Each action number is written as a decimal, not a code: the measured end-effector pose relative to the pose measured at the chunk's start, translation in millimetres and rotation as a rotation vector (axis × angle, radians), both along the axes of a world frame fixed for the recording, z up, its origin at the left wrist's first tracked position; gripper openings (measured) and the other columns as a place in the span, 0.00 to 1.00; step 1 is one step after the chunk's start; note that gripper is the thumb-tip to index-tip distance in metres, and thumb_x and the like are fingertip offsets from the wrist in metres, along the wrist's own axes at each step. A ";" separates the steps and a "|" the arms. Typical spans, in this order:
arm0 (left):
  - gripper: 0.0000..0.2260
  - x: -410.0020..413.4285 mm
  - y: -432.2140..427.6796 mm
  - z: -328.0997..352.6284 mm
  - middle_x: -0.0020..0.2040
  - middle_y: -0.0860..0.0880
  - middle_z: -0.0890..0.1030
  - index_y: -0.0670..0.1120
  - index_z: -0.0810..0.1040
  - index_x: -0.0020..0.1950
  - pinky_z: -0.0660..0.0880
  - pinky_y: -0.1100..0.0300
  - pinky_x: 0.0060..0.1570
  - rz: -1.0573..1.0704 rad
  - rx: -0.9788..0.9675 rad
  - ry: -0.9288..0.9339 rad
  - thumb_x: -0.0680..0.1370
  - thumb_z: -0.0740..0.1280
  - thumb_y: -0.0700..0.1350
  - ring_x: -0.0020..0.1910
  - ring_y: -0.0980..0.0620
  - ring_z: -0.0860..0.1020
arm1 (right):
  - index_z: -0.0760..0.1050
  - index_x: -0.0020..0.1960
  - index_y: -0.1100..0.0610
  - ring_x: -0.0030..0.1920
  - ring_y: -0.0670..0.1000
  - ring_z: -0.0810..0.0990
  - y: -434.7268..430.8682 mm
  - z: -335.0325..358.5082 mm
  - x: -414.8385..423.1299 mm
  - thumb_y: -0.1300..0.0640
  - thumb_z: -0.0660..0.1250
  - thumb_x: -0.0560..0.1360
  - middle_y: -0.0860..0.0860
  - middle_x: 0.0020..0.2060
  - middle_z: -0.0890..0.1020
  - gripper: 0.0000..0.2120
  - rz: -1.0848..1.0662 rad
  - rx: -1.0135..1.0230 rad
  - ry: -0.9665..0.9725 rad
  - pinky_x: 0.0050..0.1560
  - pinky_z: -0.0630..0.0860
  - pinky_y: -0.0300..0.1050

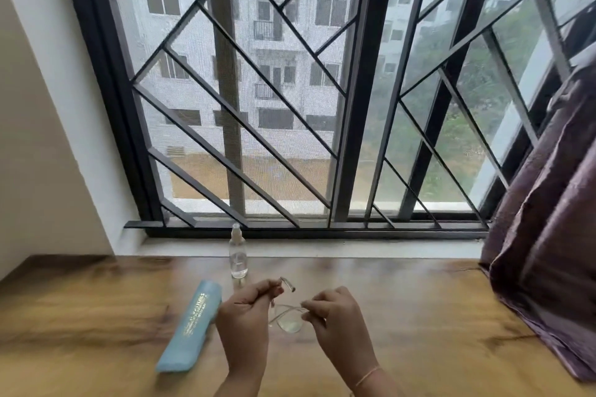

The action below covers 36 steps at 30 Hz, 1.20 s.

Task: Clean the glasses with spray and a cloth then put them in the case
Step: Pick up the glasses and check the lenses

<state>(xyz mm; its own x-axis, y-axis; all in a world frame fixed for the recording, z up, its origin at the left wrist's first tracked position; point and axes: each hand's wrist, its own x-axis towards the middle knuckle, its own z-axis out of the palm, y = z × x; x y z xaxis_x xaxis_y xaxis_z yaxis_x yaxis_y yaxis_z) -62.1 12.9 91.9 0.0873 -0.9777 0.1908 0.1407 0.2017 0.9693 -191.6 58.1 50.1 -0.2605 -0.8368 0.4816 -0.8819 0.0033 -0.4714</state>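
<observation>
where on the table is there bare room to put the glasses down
Bare wood lies right of the right hand, up to the curtain, and left of the blue case. It is crowded around the spray bottle, the case and the left hand holding the glasses.

The wooden table [403, 325] runs up to a pale window sill and has a warm brown grain with darker streaks and a slight sheen. A light blue glasses case [191, 330] lies flat on it left of centre, closed and slanted with its far end leaning right (gold lettering runs along its top, too blurred to read). A small clear spray bottle [238, 253] stands upright near the far edge, just beyond the case's far end, while a purple curtain [548, 251] rests on the table's right side.
</observation>
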 end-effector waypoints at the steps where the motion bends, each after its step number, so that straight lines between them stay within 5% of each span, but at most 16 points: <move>1: 0.19 -0.2 0.3 0.3 0.28 0.59 0.82 0.52 0.81 0.33 0.74 0.75 0.35 -0.006 0.001 -0.003 0.66 0.70 0.25 0.31 0.64 0.80 | 0.83 0.39 0.50 0.35 0.50 0.76 -1.5 0.2 1.0 0.55 0.70 0.63 0.43 0.30 0.80 0.06 0.008 0.007 0.008 0.33 0.77 0.45; 6: 0.19 3.7 0.2 0.3 0.30 0.58 0.83 0.52 0.82 0.34 0.75 0.73 0.37 0.009 0.002 -0.004 0.66 0.70 0.26 0.33 0.63 0.81 | 0.82 0.34 0.50 0.34 0.47 0.73 -2.6 7.5 5.1 0.61 0.69 0.61 0.43 0.28 0.79 0.07 -0.032 -0.008 -0.093 0.35 0.71 0.37; 12: 0.21 7.8 -8.0 -1.8 0.31 0.54 0.84 0.55 0.83 0.30 0.79 0.64 0.42 0.049 0.013 0.024 0.66 0.70 0.27 0.35 0.54 0.83 | 0.82 0.30 0.45 0.39 0.44 0.79 12.2 42.6 4.6 0.68 0.75 0.62 0.41 0.30 0.82 0.17 -0.044 -0.090 -0.606 0.39 0.71 0.31; 16: 0.19 10.4 -15.0 -3.7 0.33 0.52 0.84 0.53 0.83 0.33 0.80 0.58 0.45 0.081 0.022 0.037 0.66 0.70 0.27 0.39 0.47 0.83 | 0.83 0.33 0.62 0.32 0.46 0.80 23.9 62.0 -4.1 0.75 0.72 0.63 0.53 0.28 0.84 0.09 0.012 -0.171 -1.005 0.34 0.74 0.31; 21: 0.21 12.6 -22.3 -5.8 0.31 0.50 0.84 0.52 0.84 0.32 0.80 0.59 0.43 0.053 0.099 0.161 0.68 0.67 0.25 0.36 0.51 0.82 | 0.82 0.32 0.64 0.33 0.48 0.81 37.4 71.0 -18.7 0.69 0.76 0.57 0.58 0.30 0.83 0.05 0.082 -0.223 -1.292 0.35 0.76 0.33; 24: 0.20 14.4 -24.5 -6.2 0.32 0.50 0.84 0.50 0.84 0.32 0.80 0.64 0.39 0.001 0.117 0.182 0.69 0.66 0.25 0.34 0.54 0.82 | 0.82 0.34 0.64 0.34 0.50 0.82 38.7 69.2 -20.6 0.57 0.80 0.45 0.58 0.30 0.83 0.20 0.101 -0.208 -1.345 0.35 0.76 0.34; 28: 0.13 16.0 -27.2 -13.8 0.42 0.44 0.85 0.46 0.84 0.42 0.77 0.70 0.43 -0.101 0.131 -0.039 0.67 0.71 0.28 0.39 0.55 0.82 | 0.82 0.33 0.64 0.32 0.50 0.80 37.8 69.0 -17.8 0.69 0.73 0.56 0.58 0.30 0.83 0.06 0.059 -0.212 -1.406 0.33 0.75 0.34; 31: 0.16 18.9 -22.3 -16.9 0.46 0.45 0.84 0.43 0.82 0.51 0.76 0.62 0.48 0.011 0.112 -0.204 0.65 0.75 0.34 0.46 0.51 0.82 | 0.82 0.32 0.63 0.31 0.48 0.80 36.6 65.6 -16.9 0.71 0.71 0.58 0.57 0.31 0.83 0.06 0.012 -0.226 -1.432 0.32 0.75 0.34; 33: 0.16 14.8 -11.5 -10.0 0.45 0.48 0.85 0.45 0.83 0.50 0.73 0.61 0.44 0.116 0.030 -0.276 0.64 0.76 0.36 0.44 0.49 0.81 | 0.82 0.32 0.63 0.32 0.48 0.80 35.9 65.6 -14.6 0.73 0.70 0.60 0.57 0.31 0.84 0.07 -0.011 -0.235 -1.437 0.33 0.75 0.34; 36: 0.15 -3.7 14.1 -6.2 0.40 0.61 0.82 0.57 0.82 0.39 0.69 0.71 0.38 -0.010 -0.116 -0.372 0.61 0.78 0.39 0.39 0.57 0.77 | 0.82 0.32 0.62 0.31 0.47 0.79 35.2 67.2 -8.2 0.73 0.71 0.61 0.56 0.30 0.84 0.07 -0.041 -0.242 -1.427 0.36 0.71 0.39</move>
